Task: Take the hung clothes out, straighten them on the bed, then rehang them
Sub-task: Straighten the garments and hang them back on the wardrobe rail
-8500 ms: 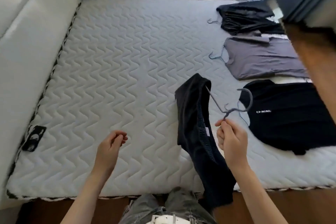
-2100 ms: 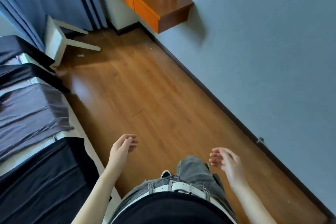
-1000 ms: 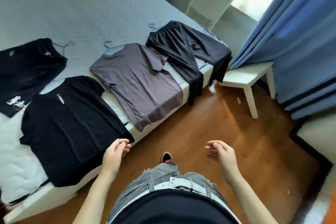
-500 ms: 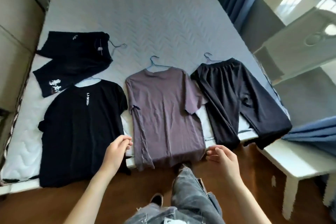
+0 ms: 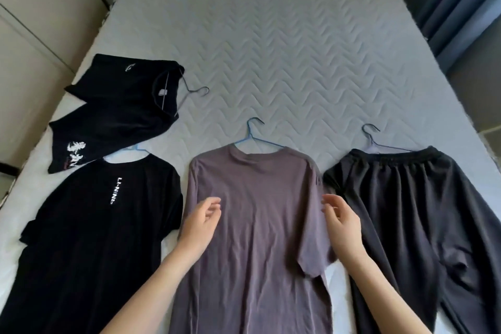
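The left hand [image 5: 202, 222] and right hand [image 5: 343, 225] hover over the purple T-shirt [image 5: 260, 192], fingers loosely curled, holding nothing. The left hand is near the shirt's edge beside the black T-shirt [image 5: 103, 225]. The right hand is at the sleeve edge just beside the dark trousers [image 5: 420, 211]. The purple shirt lies flat on the bed [image 5: 284, 49], on a blue hanger [image 5: 254, 135], between those two garments. Another black garment [image 5: 116, 116] lies farther up on the left. Bare mattress stretches beyond the hanger hooks.

- My purple shirt [image 5: 252, 225] and black shirt [image 5: 95, 238] lose their hems past the bottom edge.
- The black shirt's hanger [image 5: 138, 150] has its hook hidden under the folded black garment [image 5: 116, 116].
- The dark trousers [image 5: 420, 211] run off the right edge.
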Demonstrator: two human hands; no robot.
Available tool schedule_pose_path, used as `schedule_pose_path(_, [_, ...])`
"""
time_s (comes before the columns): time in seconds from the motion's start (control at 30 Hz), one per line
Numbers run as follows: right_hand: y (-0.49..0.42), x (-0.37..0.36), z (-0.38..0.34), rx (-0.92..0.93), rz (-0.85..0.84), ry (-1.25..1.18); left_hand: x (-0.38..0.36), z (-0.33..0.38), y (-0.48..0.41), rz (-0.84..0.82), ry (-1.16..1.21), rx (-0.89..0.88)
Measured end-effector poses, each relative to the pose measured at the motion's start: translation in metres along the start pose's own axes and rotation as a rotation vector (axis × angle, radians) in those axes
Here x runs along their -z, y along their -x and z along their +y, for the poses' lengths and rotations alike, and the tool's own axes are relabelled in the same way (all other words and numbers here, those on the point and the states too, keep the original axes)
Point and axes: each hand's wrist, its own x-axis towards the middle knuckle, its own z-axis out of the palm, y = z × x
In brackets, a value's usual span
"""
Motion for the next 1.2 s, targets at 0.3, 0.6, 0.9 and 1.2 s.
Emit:
schedule_pose_path(0.3, [-0.138, -0.119, 0.147, 0.307, 0.015, 0.743, -0.091, -0.052, -0.252, 0.163, -0.364, -0.272])
schedule_pose_path(0.6, [-0.149, -0.126, 0.168, 0.393, 0.112, 0.755, -0.112, -0.033, -0.360, 0.215, -0.749, -0.367])
schedule_pose_path(0.9, [-0.146, -0.119, 0.150, 0.276, 0.018, 0.796, -0.073, 0.008, -0.311, -0.099, -0.448, -0.249])
schedule_pose_path(1.2, [-0.065, -0.030, -0.024, -0.053, -0.157, -0.060, 0.040, 0.127, -0.100, -0.123, -0.212, -0.234])
